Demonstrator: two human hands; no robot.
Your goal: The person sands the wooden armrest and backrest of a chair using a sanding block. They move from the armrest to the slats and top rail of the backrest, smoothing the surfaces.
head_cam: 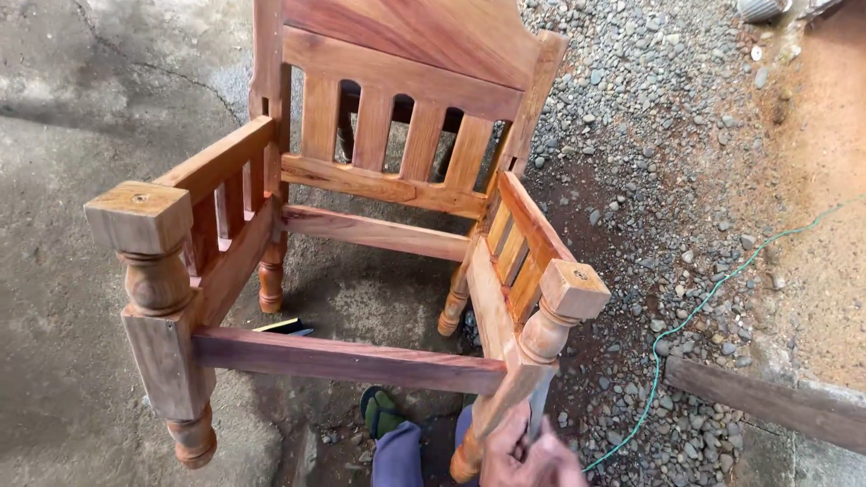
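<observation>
My hand (528, 455) is clamped round the near right leg (505, 397) of this seatless chair frame (361, 225), and it could tip on that gravel (649, 135).

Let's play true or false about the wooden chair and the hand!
1. The wooden chair frame has a seat cushion. False: the seat is open, with ground showing through.
2. A hand touches the front leg nearest the gravel. True.
3. A green cord lies on the gravel. True.
4. The chair is painted blue. False: it is reddish-brown wood.
5. A green sandal shows under the front rail. True.
</observation>
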